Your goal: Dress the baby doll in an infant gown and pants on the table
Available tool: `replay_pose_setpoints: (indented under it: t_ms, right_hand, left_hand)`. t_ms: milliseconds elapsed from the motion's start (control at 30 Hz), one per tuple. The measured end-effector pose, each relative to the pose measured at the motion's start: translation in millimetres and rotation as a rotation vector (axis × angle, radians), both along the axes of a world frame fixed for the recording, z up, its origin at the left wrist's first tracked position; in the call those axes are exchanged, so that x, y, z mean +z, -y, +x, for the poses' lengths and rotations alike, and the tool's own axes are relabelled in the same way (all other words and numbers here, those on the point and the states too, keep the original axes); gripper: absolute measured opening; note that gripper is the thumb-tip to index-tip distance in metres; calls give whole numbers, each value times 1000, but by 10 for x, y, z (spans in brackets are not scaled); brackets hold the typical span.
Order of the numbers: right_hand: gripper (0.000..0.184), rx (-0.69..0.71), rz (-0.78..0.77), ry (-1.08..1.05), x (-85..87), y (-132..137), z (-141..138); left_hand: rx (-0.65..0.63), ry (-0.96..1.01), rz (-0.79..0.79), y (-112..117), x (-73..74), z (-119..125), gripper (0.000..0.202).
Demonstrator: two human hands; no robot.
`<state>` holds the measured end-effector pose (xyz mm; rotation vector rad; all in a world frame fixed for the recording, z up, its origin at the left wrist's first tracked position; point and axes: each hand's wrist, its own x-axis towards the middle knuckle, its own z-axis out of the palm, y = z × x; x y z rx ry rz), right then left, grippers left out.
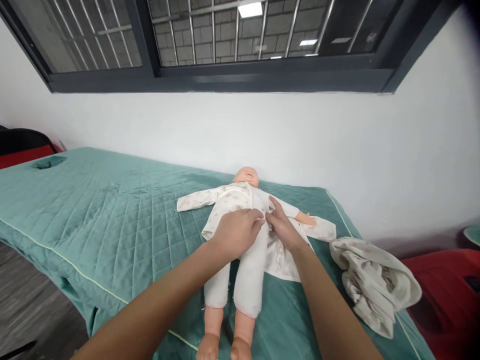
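A baby doll (246,176) lies on its back on a green quilted bed (112,210), head toward the wall. It wears a white printed top (228,198) and white trousers (247,275). My left hand (236,231) rests on the doll's belly, fingers curled and pinching the left edge of the top. My right hand (283,225) meets it at the doll's middle, fingers pressed on the top's other flap, which lies spread open to the right.
A crumpled white cloth (375,282) lies on the bed right of the doll. A red seat (446,300) stands at far right, another dark and red object (22,147) at far left. A white wall and dark window frame rise behind the bed.
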<state>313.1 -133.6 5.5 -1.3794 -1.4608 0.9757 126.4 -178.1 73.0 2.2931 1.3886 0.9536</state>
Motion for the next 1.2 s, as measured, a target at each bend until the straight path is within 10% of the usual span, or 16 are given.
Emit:
replay_pose_setpoints:
  t_ms: [467, 767, 1000, 1200]
  right_hand:
    - [70, 40, 32, 203, 28, 55, 146]
    - [73, -87, -36, -57, -47, 3, -24]
    - [68, -100, 32, 42, -44, 26, 8]
    - [66, -109, 53, 107, -1, 49, 130]
  left_hand:
    - [246, -283, 145, -164, -182, -340, 25]
    - [118, -76, 106, 491, -484, -595, 28]
    - [155, 184, 134, 223, -413, -680, 17]
    - [318, 335, -222, 79, -603, -958, 22]
